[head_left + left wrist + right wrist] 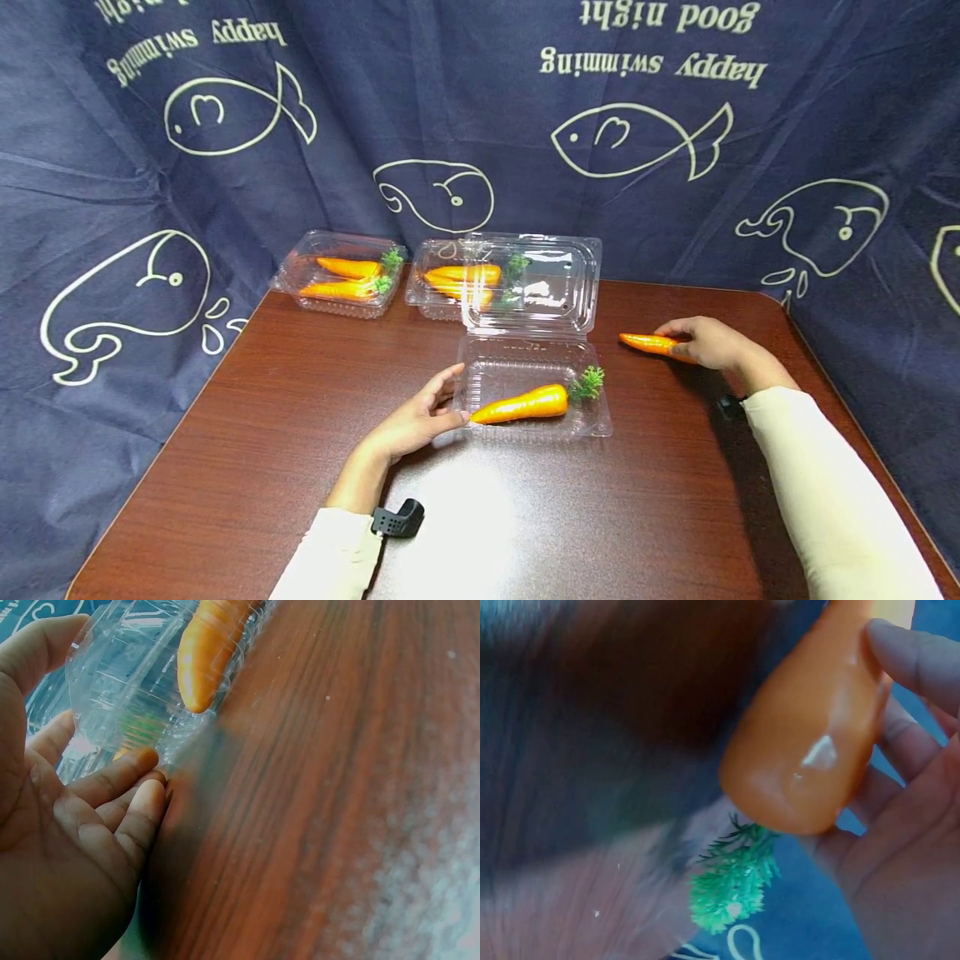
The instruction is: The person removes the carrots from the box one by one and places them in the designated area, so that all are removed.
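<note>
In the head view, my left hand (420, 417) rests against the left side of an open clear plastic clamshell box (487, 375), thumb and fingers spread along its edge. Inside that box lies one orange carrot (525, 404) with a green leafy top (587, 382) at its right end. My right hand (708, 343) grips a second carrot (648, 342) over the right part of the table, its tip pointing left. The right wrist view shows the thick end of this held carrot (802, 750) between thumb and fingers, with green leaves (731, 892) hanging below.
Behind the open box, its raised lid (532, 283) overlaps another clear box (435, 308) with carrots inside. Farther left stands a closed box (341, 304) holding two carrots. A dark blue curtain (510, 192) with fish drawings hangs behind the brown table (300, 417).
</note>
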A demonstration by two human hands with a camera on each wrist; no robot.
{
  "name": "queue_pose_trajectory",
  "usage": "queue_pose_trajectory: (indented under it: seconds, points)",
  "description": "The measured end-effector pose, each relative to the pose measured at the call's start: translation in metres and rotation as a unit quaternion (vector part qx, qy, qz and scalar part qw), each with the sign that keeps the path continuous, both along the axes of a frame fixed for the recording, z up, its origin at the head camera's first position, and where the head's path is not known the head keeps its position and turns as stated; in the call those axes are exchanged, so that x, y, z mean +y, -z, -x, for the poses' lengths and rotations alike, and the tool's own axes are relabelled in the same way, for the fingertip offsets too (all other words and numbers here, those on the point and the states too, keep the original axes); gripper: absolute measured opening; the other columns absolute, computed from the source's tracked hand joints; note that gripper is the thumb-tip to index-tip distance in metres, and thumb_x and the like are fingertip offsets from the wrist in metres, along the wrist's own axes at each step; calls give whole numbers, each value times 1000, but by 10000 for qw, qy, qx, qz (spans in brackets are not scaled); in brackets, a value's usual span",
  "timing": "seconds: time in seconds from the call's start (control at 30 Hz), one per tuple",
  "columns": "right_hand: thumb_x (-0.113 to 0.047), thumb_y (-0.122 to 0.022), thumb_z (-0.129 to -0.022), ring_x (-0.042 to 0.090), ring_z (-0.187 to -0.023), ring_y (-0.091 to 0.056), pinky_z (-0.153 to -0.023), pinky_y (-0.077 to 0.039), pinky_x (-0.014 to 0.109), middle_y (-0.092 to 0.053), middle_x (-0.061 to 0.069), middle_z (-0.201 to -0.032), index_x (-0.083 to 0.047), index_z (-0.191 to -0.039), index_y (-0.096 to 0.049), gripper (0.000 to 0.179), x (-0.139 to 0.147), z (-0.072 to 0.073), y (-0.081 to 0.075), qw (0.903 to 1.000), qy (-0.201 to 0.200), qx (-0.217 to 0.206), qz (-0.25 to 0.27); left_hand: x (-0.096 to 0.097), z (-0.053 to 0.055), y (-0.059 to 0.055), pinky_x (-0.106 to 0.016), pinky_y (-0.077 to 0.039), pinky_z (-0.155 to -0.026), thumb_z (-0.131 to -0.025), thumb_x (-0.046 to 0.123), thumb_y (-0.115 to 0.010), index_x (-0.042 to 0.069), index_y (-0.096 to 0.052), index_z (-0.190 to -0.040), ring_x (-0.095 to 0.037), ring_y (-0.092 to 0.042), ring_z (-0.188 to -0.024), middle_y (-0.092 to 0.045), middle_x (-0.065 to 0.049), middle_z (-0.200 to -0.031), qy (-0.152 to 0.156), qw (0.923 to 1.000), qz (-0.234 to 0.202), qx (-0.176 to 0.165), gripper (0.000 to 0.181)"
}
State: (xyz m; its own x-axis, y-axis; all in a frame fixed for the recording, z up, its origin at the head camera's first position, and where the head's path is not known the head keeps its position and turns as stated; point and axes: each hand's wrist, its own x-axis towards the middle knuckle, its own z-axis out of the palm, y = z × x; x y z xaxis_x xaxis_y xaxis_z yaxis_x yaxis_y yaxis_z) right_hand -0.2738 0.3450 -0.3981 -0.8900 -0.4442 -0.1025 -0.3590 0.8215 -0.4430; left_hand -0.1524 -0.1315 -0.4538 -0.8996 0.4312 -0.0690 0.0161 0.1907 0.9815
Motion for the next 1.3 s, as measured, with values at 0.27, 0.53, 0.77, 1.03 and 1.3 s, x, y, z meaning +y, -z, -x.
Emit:
queue_pose_trajectory:
  seconds: [0.27,0.53,0.77,1.03,1.3]
  points:
    - [0,-68,-88,24,-90,-50,-78,-38,35,-63,12,-100,4,-119,-66,31,15,9,-5,9993,184,-283,136,-1,0,0,-50,-30,-112,-91,14,-71,14,-26,-156,-37,-35,-139,-38,-21,-150,-10,10000,39,-18,79]
    - [2,-66,-87,23,-88,-48,-76,-38,30,-62,13,-100,5,-117,-66,30,24,16,-7,9977,407,-495,207,-1,0,0,-51,-28,-113,-91,14,-69,14,-25,-157,-38,-33,-140,-37,-22,-150,37,10000,-7,-10,79]
    - [1,-66,-89,29,-95,-49,-81,-36,36,-61,22,-108,9,-121,-62,33,28,19,-5,9976,580,-357,137,-1,-1,0,-50,-27,-114,-91,14,-69,14,-25,-157,-39,-32,-141,-36,-22,-151,49,10000,23,-26,79]
    - [1,-67,-87,32,-92,-52,-79,-39,40,-65,22,-103,8,-119,-63,34,29,22,5,9987,507,77,-45,1,0,1,-52,-28,-113,-91,13,-68,12,-24,-157,-40,-34,-139,-36,-23,-149,68,10000,-51,-10,79]
    - [4,-66,-85,42,-103,-52,-87,-39,52,-59,32,-114,10,-120,-61,36,28,22,9,9986,450,279,0,0,-1,2,-51,-30,-112,-91,16,-69,14,-26,-156,-39,-34,-139,-38,-21,-149,-9,9999,87,55,78]
